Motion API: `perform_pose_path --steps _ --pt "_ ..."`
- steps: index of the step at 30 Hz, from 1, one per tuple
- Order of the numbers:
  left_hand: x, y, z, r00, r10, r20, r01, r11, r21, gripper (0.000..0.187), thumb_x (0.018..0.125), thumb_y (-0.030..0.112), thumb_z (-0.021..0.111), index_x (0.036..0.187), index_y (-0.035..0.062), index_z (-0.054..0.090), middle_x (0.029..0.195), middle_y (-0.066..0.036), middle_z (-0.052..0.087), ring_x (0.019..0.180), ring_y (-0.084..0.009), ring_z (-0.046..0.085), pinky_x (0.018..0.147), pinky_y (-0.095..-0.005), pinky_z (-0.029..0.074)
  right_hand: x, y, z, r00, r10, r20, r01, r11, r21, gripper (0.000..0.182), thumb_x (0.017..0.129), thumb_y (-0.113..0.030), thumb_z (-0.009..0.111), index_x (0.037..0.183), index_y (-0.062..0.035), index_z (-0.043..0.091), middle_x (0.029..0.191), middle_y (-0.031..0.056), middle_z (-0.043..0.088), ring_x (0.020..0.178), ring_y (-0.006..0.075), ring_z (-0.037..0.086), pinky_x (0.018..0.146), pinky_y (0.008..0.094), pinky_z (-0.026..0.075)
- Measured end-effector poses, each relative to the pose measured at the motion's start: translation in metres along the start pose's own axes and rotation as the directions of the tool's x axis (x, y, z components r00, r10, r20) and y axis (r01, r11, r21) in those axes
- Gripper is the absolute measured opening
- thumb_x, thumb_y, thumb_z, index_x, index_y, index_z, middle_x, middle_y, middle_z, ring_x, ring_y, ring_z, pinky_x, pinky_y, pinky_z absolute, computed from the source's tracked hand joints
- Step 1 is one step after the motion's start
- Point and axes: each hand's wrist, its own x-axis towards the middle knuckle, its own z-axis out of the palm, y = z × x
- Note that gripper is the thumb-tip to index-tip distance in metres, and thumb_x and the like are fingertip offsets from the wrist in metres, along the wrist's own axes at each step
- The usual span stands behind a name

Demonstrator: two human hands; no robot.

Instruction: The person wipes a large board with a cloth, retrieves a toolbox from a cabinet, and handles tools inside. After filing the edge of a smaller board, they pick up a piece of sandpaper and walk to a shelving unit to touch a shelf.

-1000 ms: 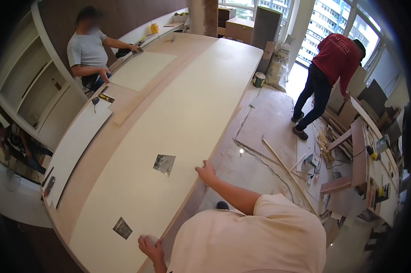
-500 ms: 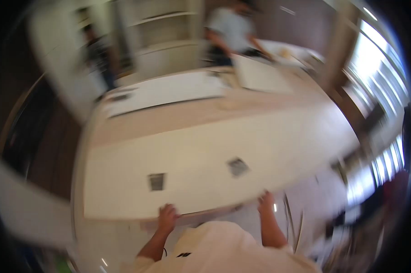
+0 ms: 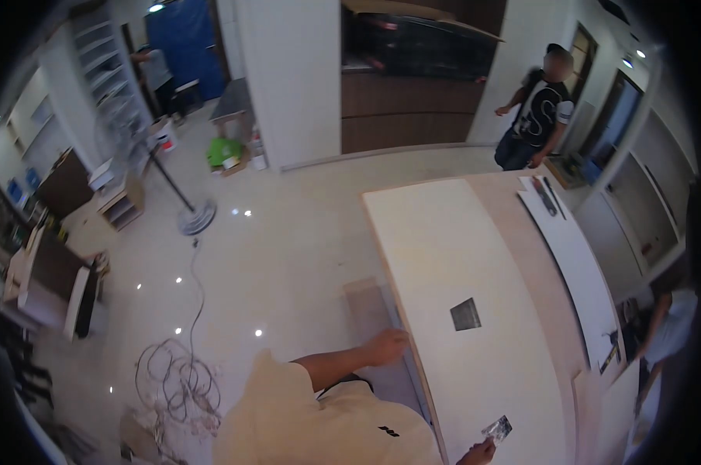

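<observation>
A long pale board lies on the large table. My left hand is at the board's near edge, its fingers curled together against it. Low in the view, my right hand pinches the corner of a shiny grey square sheet over the board. Another dark grey square rests flat on the board, to the right of my left hand and apart from both hands.
A white panel with tools lies along the table's far side. One person stands beyond the table, another at the right, a third far back. On the floor are a fan and a coiled cable.
The view has swung left, showing the floor and stand. My right hand has come from the board's edge to one grey square and now grips it. My left hand remains at the edge.
</observation>
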Motion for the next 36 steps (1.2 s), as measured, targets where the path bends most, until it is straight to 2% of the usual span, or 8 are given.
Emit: perform_pose_path --steps 2,4,8,15,17,21,26,36 --pt "-0.046 -0.003 -0.034 0.949 -0.289 0.123 0.288 0.957 0.032 0.026 0.083 0.018 0.059 0.103 0.0022 0.058 0.109 -0.017 0.058 0.107 -0.035 0.055 0.091 -0.0459 0.045 0.061 0.04 0.031 0.936 -0.074 0.344 0.149 0.969 -0.196 0.024 0.091 -0.012 0.05 0.11 0.0014 0.055 0.108 0.0201 0.054 0.088 0.0309 0.057 0.08 0.0427 0.047" --pt "-0.102 0.002 -0.05 0.739 -0.636 0.222 0.623 0.771 0.136 0.023 0.087 0.02 0.056 0.102 0.0029 0.059 0.108 -0.017 0.058 0.103 -0.0359 0.056 0.087 -0.0462 0.047 0.04 0.023 0.061 0.823 -0.427 0.375 0.483 0.873 -0.065 0.02 0.09 -0.006 0.05 0.106 0.0037 0.055 0.106 0.0203 0.055 0.09 0.0325 0.056 0.081 0.0452 0.045" --pt "-0.248 0.008 -0.056 0.513 -0.792 0.331 0.759 0.598 0.257 0.029 0.088 0.027 0.056 0.101 0.0017 0.059 0.102 -0.021 0.062 0.099 -0.0391 0.058 0.086 -0.0479 0.047 0.01 0.005 0.103 0.431 -0.75 0.501 0.857 0.514 0.033 0.03 0.086 -0.002 0.054 0.114 0.0061 0.051 0.119 0.0233 0.051 0.109 0.0387 0.052 0.093 0.0447 0.042" --pt "-0.434 0.044 -0.031 -0.033 -0.933 0.359 0.931 0.101 0.35 0.04 0.088 0.035 0.055 0.096 -0.0021 0.067 0.102 -0.024 0.064 0.099 -0.0406 0.059 0.086 -0.0458 0.048 -0.033 0.012 0.137 0.21 -0.727 0.654 0.972 0.225 -0.061 0.052 0.084 -0.015 0.06 0.128 0.0078 0.044 0.137 0.0262 0.039 0.128 0.0418 0.035 0.106 0.0525 0.026" --pt "-0.455 0.047 -0.03 -0.098 -0.918 0.385 0.944 0.036 0.327 0.043 0.088 0.037 0.054 0.097 -0.0024 0.067 0.103 -0.024 0.064 0.099 -0.0404 0.059 0.087 -0.046 0.047 -0.053 -0.01 0.132 0.136 -0.828 0.544 0.99 0.094 -0.104 0.038 0.085 -0.019 0.059 0.112 0.0062 0.055 0.118 0.0263 0.054 0.109 0.0414 0.05 0.092 0.0505 0.038" --pt "-0.468 0.029 -0.026 0.027 -0.958 0.285 0.969 0.095 0.227 0.044 0.089 0.038 0.051 0.095 -0.0029 0.067 0.102 -0.024 0.064 0.098 -0.0411 0.059 0.087 -0.0462 0.047 -0.076 -0.045 0.138 0.19 -0.688 0.7 0.98 0.175 -0.093 0.04 0.085 -0.02 0.058 0.114 0.0072 0.055 0.125 0.032 0.05 0.117 0.0479 0.046 0.098 0.0536 0.037" --pt "-0.456 0.03 -0.035 0.091 -0.987 0.133 0.99 0.104 0.094 0.042 0.089 0.036 0.051 0.092 -0.0022 0.067 0.101 -0.024 0.064 0.096 -0.0416 0.059 0.086 -0.0463 0.047 -0.08 -0.051 0.193 0.043 -0.706 0.707 0.991 0.121 0.061 0.047 0.086 -0.022 0.059 0.123 0.0059 0.051 0.132 0.0299 0.046 0.122 0.0456 0.042 0.103 0.0537 0.03" --pt "-0.466 0.121 -0.002 -0.029 -0.963 0.268 0.982 0.022 0.186 0.046 0.089 0.041 0.049 0.091 -0.0008 0.069 0.099 -0.023 0.065 0.096 -0.0406 0.06 0.085 -0.0463 0.047 -0.084 -0.059 0.193 0.046 -0.617 0.786 0.996 0.092 0.014 0.054 0.088 -0.023 0.055 0.133 0.0034 0.04 0.143 0.0193 0.035 0.134 0.0354 0.03 0.109 0.0545 0.019"
